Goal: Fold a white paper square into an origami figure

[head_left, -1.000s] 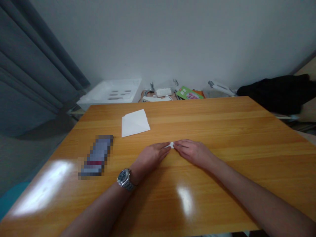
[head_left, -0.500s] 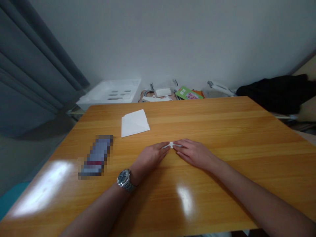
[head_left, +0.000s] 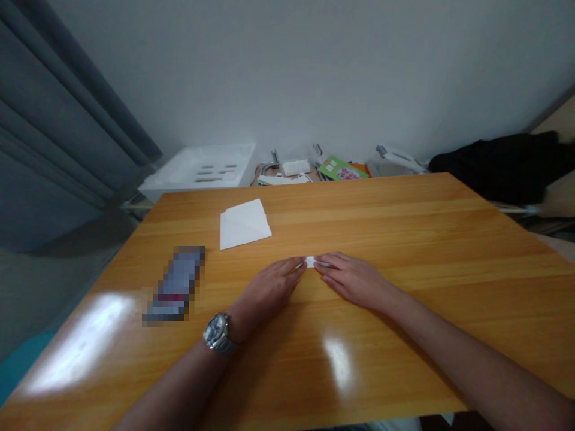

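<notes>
A small strip of folded white paper lies on the wooden table between my hands, mostly covered by my fingers. My left hand, with a metal watch on the wrist, presses and grips its left end. At the right end, the fingers of my right hand close on the paper from above. Only a short white middle part shows between the fingertips. Behind my left hand, several larger sheets of white paper lie stacked and flat.
A pixelated phone-like object rests at the left of the table. Beyond the far edge stand a white foam tray, a green booklet and assorted items. Black cloth lies at the far right.
My left hand has shifted slightly left and its wrist has turned a little, so a bit more of the paper shows. My right hand has hardly moved.
</notes>
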